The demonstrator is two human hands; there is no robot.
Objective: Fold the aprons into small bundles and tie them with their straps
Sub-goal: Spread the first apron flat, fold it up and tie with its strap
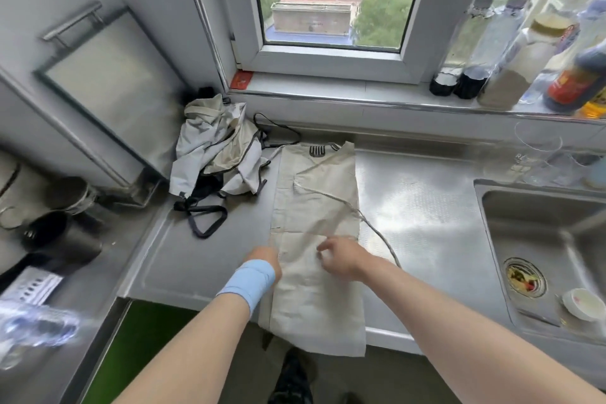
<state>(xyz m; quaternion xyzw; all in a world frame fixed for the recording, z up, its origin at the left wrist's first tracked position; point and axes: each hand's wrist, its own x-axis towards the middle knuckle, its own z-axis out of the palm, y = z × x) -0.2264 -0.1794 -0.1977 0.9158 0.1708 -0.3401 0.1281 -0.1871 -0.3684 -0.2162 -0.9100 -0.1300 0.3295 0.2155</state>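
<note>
Our long beige cloth apron [311, 174] runs away from us; right grip [341, 256] slack mid-strip, left grip [265, 261] (closure hidden) at its edge.

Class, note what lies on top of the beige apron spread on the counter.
A thin strap crosses the apron. The left hand is at its edge and the right hand is on it. The counter beneath is covered.

apron [314, 223]: plain beige, with a dark striped mark at its far end.
pile [216, 154], left of apron: pale grey and cream, dark straps.
counter [419, 207]: silver-grey, with a fine dotted pattern right of apron.
wristband [249, 282], at apron's left edge: light blue.
cupboard front [144, 338], below-left of apron: green.
</note>
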